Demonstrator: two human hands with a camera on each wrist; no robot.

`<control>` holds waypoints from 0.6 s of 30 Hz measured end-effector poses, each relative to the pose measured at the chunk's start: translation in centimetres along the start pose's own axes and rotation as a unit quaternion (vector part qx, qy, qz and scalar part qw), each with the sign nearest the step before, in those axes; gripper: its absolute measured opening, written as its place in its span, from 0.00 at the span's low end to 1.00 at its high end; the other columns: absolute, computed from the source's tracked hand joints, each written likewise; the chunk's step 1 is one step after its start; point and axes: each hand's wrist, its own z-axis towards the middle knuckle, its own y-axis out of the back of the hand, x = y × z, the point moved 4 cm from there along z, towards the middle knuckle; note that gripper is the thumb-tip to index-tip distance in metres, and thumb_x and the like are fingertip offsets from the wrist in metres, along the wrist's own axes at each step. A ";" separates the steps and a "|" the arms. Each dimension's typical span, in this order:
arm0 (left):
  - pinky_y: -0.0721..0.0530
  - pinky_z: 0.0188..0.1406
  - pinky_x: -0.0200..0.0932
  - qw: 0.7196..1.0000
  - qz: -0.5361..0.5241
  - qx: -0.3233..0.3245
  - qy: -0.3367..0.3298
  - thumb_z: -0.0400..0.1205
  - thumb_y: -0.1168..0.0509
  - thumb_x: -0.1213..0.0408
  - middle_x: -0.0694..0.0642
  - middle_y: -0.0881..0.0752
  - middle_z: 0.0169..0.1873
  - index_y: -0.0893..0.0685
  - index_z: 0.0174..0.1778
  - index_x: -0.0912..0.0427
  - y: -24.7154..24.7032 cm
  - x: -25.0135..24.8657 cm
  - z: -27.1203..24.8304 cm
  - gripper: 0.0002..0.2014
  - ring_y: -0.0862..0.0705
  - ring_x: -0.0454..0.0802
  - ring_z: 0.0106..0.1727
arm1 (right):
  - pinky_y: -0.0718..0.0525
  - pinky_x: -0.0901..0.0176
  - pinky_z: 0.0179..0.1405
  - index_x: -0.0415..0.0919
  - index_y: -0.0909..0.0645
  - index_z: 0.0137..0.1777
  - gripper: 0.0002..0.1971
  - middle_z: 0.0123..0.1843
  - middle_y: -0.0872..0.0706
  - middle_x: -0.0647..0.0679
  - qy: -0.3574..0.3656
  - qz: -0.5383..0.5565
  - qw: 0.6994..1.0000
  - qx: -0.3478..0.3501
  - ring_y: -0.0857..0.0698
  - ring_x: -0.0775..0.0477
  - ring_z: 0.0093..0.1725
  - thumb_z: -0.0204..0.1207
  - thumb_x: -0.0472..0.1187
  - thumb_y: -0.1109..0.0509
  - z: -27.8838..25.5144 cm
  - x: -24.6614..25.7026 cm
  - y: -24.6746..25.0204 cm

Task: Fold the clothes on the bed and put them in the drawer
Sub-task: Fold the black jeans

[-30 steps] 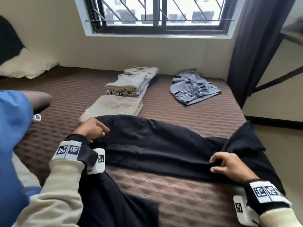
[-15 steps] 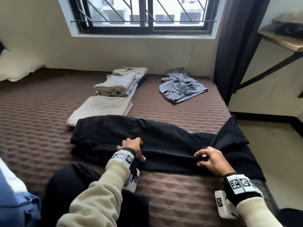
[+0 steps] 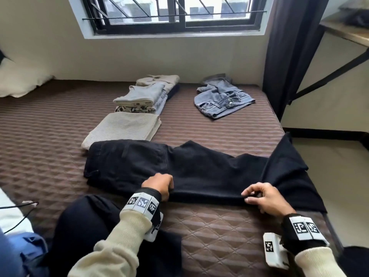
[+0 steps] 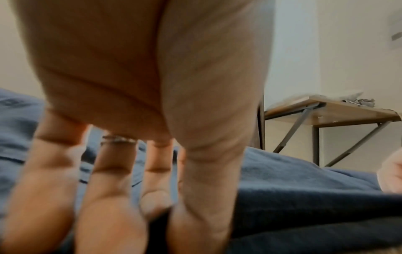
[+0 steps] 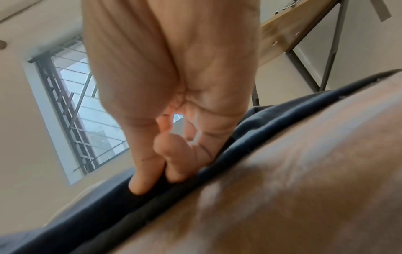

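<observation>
Head view: black trousers (image 3: 179, 168), matte woven cloth, lie lengthwise across the brown quilted mattress (image 3: 219, 236). Left hand (image 3: 158, 185) and right hand (image 3: 265, 198) both pinch the near folded edge. Beyond: a folded beige knit (image 3: 123, 129), a stack of folded tops (image 3: 143, 96), crumpled denim jeans (image 3: 221, 100).

Left wrist view: fingers (image 4: 113, 197) curled, gripping the dark cloth.

Right wrist view: fingertips (image 5: 141, 185) nip the dark hem.

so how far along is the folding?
Done: beige folded top and a folded stack behind it. In hand: black trousers, near edge gripped by left hand and right hand. Left: the crumpled jeans, then everything into the drawer, not in view.
</observation>
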 end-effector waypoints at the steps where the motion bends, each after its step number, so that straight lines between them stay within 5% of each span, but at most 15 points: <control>1: 0.20 0.58 0.46 1.000 0.004 0.024 0.004 0.72 0.24 0.59 0.54 0.20 0.62 0.20 0.58 0.47 -0.3 -0.4 0.0 0.19 0.18 0.56 0.63 | 0.30 0.67 0.14 0.40 0.12 0.39 0.07 0.29 0.17 0.45 -0.005 0.020 1.000 0.004 0.27 0.59 0.18 0.70 0.27 0.22 -0.1 0.0 0.3; 4: 0.20 0.58 0.47 0.999 -0.022 0.016 -0.019 0.70 0.24 0.42 0.54 0.18 0.58 0.18 0.56 0.50 0.1 -2.3 0.6 0.23 0.17 0.57 0.61 | 0.28 0.68 0.17 0.40 0.12 0.39 0.04 0.29 0.15 0.46 0.001 0.090 0.993 -0.082 0.23 0.51 0.26 0.72 0.32 0.22 0.5 0.1 2.8; 8: 0.20 0.57 0.46 0.985 -0.147 -0.038 -0.088 0.78 0.32 0.42 0.54 0.14 0.55 0.16 0.58 0.49 0.5 -6.2 2.5 0.18 0.16 0.55 0.58 | 0.25 0.63 0.29 0.44 0.13 0.35 0.06 0.31 0.11 0.44 -0.013 0.075 0.950 -0.304 0.21 0.50 0.26 0.70 0.43 0.22 2.7 -1.2 7.4; 11: 0.22 0.64 0.51 0.983 -0.169 -0.010 -0.073 0.76 0.29 0.43 0.58 0.19 0.63 0.27 0.68 0.51 -1.3 -8.5 3.8 0.28 0.19 0.58 0.63 | 0.25 0.66 0.17 0.40 0.14 0.38 0.08 0.34 0.12 0.42 -0.044 0.027 0.949 -0.311 0.20 0.54 0.22 0.71 0.45 0.22 5.2 -0.4 8.9; 13: 0.24 0.68 0.60 0.987 -0.149 0.002 -0.054 0.70 0.24 0.43 0.58 0.23 0.66 0.33 0.69 0.49 -2.7 -9.2 4.2 0.36 0.23 0.60 0.67 | 0.23 0.64 0.16 0.39 0.15 0.40 0.12 0.37 0.13 0.40 -0.085 -0.014 0.957 -0.277 0.17 0.46 0.27 0.73 0.48 0.22 6.8 0.1 9.4; 18: 0.27 0.66 0.65 0.989 -0.145 -0.003 -0.025 0.67 0.21 0.45 0.54 0.24 0.66 0.35 0.67 0.46 -3.8 -9.1 5.2 0.38 0.25 0.58 0.69 | 0.11 0.41 0.46 0.30 0.16 0.46 0.29 0.51 0.12 0.30 -0.197 -0.081 0.945 -0.248 0.12 0.30 0.47 0.67 0.61 0.22 10.8 -2.7 10.8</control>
